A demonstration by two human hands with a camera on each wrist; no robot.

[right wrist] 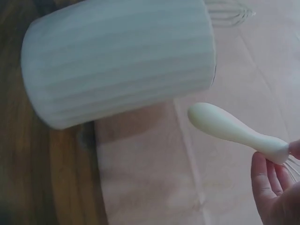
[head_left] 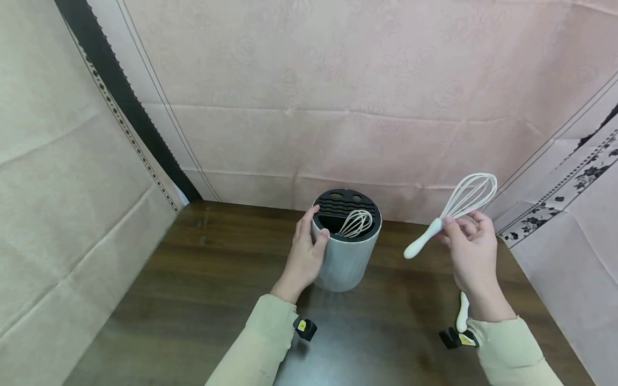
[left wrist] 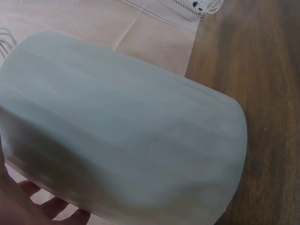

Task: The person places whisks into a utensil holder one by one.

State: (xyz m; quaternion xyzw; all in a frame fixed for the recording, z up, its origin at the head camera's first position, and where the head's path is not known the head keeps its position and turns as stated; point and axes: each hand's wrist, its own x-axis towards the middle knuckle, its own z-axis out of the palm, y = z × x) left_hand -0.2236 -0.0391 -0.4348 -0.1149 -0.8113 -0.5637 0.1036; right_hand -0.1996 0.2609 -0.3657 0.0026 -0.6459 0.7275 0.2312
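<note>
A pale grey-white cylindrical utensil holder (head_left: 344, 262) with a black slotted top stands on the table, filling much of the left wrist view. My left hand (head_left: 305, 252) holds it by its left side, thumb at the front rim. Inside its front opening stands a whisk (head_left: 357, 222), wire loops up, handle hidden. To the right, my right hand (head_left: 470, 244) pinches a second white whisk (head_left: 425, 238) where wires and handle meet. That whisk tilts, its handle end (right wrist: 220, 123) pointing down toward the holder, apart from it in the right wrist view.
Below my right wrist lies a white handle (head_left: 462, 313) on the brown wooden table (head_left: 217, 305), partly covered by the arm. A pale pink cloth (head_left: 309, 139) hangs behind the table; light patterned cloths hang at both sides.
</note>
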